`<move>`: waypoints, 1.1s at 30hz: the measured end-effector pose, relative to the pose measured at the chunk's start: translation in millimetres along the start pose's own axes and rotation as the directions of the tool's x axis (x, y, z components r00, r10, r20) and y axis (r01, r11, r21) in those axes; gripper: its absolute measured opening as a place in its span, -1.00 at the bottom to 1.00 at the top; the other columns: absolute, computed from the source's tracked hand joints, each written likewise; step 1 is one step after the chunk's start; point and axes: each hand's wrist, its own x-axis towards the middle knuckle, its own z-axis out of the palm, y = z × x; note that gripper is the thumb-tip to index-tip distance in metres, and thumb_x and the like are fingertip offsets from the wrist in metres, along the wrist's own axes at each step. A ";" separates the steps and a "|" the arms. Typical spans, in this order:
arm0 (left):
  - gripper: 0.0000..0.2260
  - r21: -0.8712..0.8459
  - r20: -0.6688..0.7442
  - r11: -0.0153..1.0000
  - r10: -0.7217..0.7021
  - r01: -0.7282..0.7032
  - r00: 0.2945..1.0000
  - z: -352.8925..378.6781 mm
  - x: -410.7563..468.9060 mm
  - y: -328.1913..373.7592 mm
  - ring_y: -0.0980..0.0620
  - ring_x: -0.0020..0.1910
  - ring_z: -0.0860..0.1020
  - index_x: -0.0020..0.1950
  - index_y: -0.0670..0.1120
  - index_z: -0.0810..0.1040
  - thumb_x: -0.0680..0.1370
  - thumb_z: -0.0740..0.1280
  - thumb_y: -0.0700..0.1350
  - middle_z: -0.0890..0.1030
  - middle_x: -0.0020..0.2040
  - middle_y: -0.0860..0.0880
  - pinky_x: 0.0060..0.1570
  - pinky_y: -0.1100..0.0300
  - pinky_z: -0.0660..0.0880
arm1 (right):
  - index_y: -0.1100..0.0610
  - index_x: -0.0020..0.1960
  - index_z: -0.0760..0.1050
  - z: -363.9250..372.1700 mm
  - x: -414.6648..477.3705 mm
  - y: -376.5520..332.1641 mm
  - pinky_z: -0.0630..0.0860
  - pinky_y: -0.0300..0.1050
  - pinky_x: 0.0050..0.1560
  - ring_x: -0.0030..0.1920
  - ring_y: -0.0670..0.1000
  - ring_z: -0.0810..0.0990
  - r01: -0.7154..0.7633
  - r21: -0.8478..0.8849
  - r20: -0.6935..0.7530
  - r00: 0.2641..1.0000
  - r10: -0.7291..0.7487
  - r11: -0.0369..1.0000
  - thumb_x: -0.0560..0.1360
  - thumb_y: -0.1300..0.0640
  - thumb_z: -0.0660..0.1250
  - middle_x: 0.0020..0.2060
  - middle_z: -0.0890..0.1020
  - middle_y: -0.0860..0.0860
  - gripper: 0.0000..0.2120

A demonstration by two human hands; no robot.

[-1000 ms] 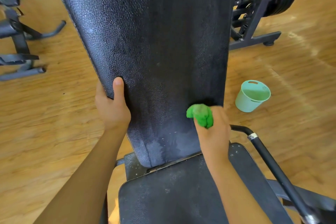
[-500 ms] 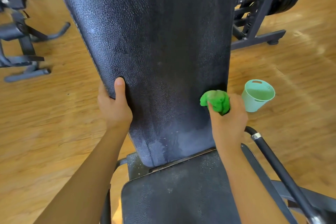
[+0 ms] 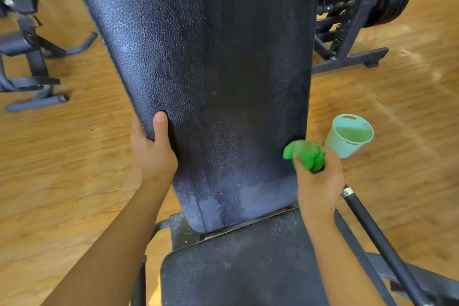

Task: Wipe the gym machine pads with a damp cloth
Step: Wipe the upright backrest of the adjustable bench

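Observation:
A tall black textured back pad (image 3: 211,69) rises in front of me, with wet streaks near its lower end. Below it lies the black seat pad (image 3: 238,263). My left hand (image 3: 152,149) grips the back pad's left edge, thumb on the front face. My right hand (image 3: 318,181) is closed around a bunched green cloth (image 3: 305,154), which sits at the pad's lower right edge.
A pale green bucket (image 3: 347,135) stands on the wooden floor just right of the pad. A black handle bar (image 3: 382,243) runs down the right side of the seat. Other gym machines stand at far left (image 3: 27,57) and upper right (image 3: 352,20).
My right hand with the cloth has moved rightward along the lower pad to its right edge. My left hand has kept its grip on the left edge.

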 end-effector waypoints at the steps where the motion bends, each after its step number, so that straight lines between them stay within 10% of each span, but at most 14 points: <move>1: -0.45 -0.001 0.002 1.000 0.004 -0.004 1.000 -0.1 0.5 0.5 0.30 0.02 0.51 0.23 -0.20 0.46 0.47 0.18 0.21 0.56 0.06 0.05 0.15 0.26 0.42 | 0.09 -0.18 0.40 1.8 12.2 -11.0 0.34 -0.11 -0.16 -0.20 0.08 0.42 0.030 0.028 -0.038 0.999 -0.029 0.999 0.40 0.21 0.48 -0.24 0.49 0.08 -0.76; 14: -0.37 0.013 0.007 1.000 -0.008 0.008 1.000 -1.0 1.3 1.0 0.06 0.10 0.49 0.28 -0.32 0.44 0.48 0.17 0.19 0.55 0.10 -0.10 0.21 -0.03 0.43 | 0.09 -0.11 0.45 -8.6 -18.3 46.2 0.35 -0.31 -0.27 -0.23 0.03 0.47 -0.094 -0.062 0.091 0.991 0.100 0.994 0.42 0.27 0.47 -0.25 0.55 0.06 -0.80; 24: -0.72 -0.028 0.028 0.999 0.040 -0.039 0.999 1.6 -1.5 2.9 0.39 0.01 0.50 0.11 0.08 0.44 0.48 0.15 0.16 0.54 0.05 0.14 0.11 0.34 0.40 | 0.15 -0.01 0.52 -4.6 32.5 12.4 0.36 -0.15 -0.13 -0.15 0.02 0.46 -0.036 -0.001 -0.012 0.999 0.036 0.999 0.42 0.15 0.47 -0.15 0.56 0.06 -0.81; 33: -0.71 -0.029 0.010 0.998 0.047 -0.047 0.999 0.7 0.3 -3.0 0.38 -0.02 0.49 0.10 0.06 0.44 0.48 0.16 0.16 0.54 0.03 0.16 0.11 0.30 0.40 | 0.22 -0.12 0.53 -15.2 -20.7 86.5 0.41 -0.13 -0.22 -0.16 0.13 0.51 -0.132 -0.143 0.134 0.979 0.151 0.981 0.43 0.29 0.44 -0.21 0.56 0.12 -0.91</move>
